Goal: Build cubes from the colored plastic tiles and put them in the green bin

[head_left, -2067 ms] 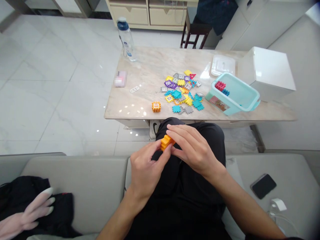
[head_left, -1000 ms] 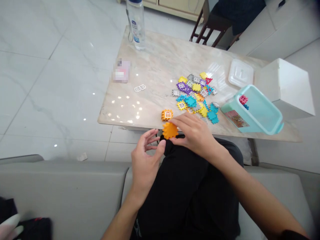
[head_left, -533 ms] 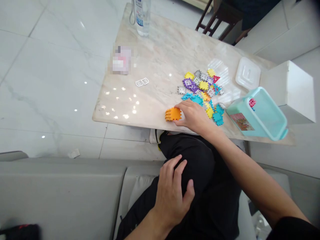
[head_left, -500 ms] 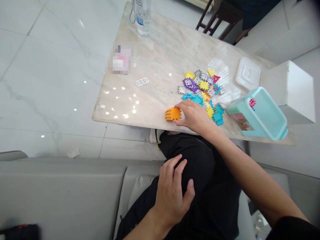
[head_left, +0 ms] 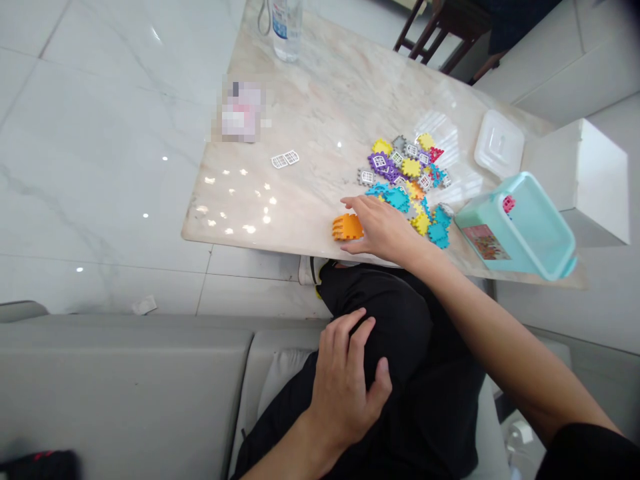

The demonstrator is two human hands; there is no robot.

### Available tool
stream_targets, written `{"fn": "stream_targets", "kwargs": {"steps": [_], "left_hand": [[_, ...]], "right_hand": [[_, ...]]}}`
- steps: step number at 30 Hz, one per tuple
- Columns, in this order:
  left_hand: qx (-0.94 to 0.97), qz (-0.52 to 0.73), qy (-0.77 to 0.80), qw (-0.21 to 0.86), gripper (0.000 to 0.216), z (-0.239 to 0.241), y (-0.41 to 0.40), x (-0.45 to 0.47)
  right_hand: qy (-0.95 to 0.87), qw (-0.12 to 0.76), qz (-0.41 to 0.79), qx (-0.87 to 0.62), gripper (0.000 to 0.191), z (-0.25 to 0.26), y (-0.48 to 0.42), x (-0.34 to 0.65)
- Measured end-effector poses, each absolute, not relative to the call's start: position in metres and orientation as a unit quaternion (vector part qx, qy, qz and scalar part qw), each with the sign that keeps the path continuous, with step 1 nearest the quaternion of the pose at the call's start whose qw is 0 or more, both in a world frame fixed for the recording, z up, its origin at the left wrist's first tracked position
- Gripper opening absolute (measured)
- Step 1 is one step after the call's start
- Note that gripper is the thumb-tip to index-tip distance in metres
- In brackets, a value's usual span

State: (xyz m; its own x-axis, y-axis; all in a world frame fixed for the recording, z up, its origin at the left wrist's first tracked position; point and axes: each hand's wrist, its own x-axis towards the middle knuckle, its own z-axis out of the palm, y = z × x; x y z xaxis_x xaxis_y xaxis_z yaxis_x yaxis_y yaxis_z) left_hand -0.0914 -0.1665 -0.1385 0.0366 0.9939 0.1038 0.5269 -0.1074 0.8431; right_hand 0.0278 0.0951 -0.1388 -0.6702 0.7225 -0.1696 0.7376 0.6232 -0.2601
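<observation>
Near the table's front edge sits a stack of orange interlocking plastic tiles [head_left: 347, 227] with notched edges. My right hand [head_left: 383, 227] is around its right end, thumb and fingers spread apart with a gap to the stack; part of the stack's right side may be hidden by the hand. Just behind this hand lies a loose pile of notched tiles in teal, yellow [head_left: 411, 167], purple [head_left: 393, 173], grey and red, some with white window inserts. My left hand [head_left: 347, 380] rests on my black-trousered leg, fingers loosely apart and holding nothing.
A white window piece [head_left: 285, 159] lies alone on the marble table [head_left: 320, 100]. At right stand a mint-green tub [head_left: 515, 227] with a pink tile showing, a clear lid [head_left: 499, 144] and a white box [head_left: 600, 180]. A water bottle [head_left: 287, 33] stands at the far left.
My right thumb and fingers have spread and come off the orange stack, which stays about where it was. My left hand has not moved. The view has shifted slightly.
</observation>
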Motion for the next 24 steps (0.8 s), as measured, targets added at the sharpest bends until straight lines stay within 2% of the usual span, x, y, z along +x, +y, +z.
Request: {"fn": "stream_targets", "kwargs": {"steps": [4, 13, 20, 24], "left_hand": [[0.648, 0.368, 0.586, 0.318, 0.053, -0.139, -0.166, -0.092], [0.646, 0.367, 0.585, 0.324, 0.054, -0.14, -0.164, -0.093], [0.641, 0.367, 0.587, 0.332, 0.054, -0.139, -0.163, -0.096], [0.628, 0.375, 0.593, 0.336, 0.05, -0.141, -0.161, -0.1]], "right_hand": [[0.91, 0.059, -0.156, 0.381, 0.077, -0.148, 0.1, 0.02], [0.901, 0.076, -0.184, 0.386, 0.046, -0.169, 0.102, 0.014], [0.9, 0.085, -0.169, 0.393, 0.036, -0.163, 0.099, 0.007], [0.89, 0.078, -0.177, 0.413, 0.039, -0.163, 0.101, 0.007]]}}
